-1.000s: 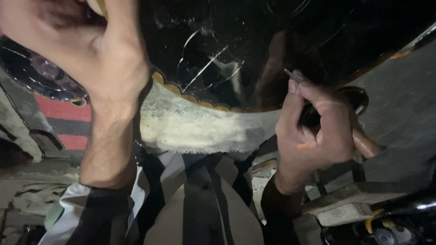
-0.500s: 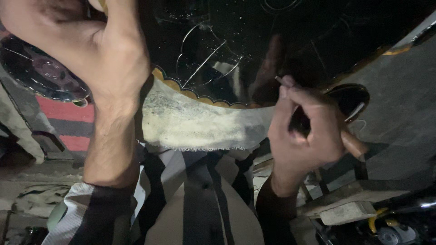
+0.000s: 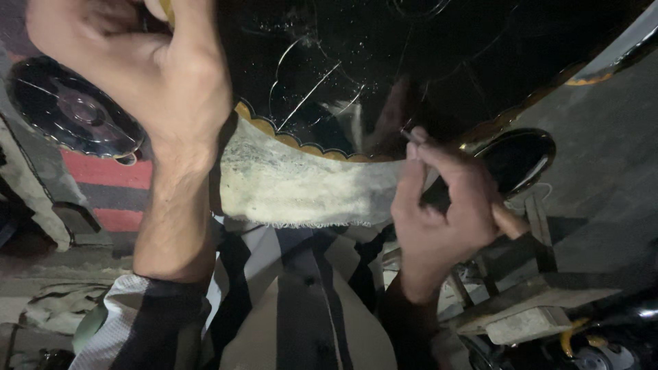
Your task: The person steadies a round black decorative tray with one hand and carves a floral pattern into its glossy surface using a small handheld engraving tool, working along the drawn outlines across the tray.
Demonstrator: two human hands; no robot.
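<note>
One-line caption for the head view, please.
Left hand grips the rim of a glossy black plate while right hand holds a thin tool at its surface.

Dim grey concrete floor (image 3: 610, 144); red-striped mat (image 3: 113, 185) at left; wooden stool (image 3: 528, 288) at right

Craft workshop: lacquered black panel (image 3: 425, 62), wooden bench (image 3: 528, 294).

Big glossy black panel (image 3: 439, 62) with a scalloped gold edge lay tilted over a dirty white cloth (image 3: 301, 188), scratched lines showing.
</note>
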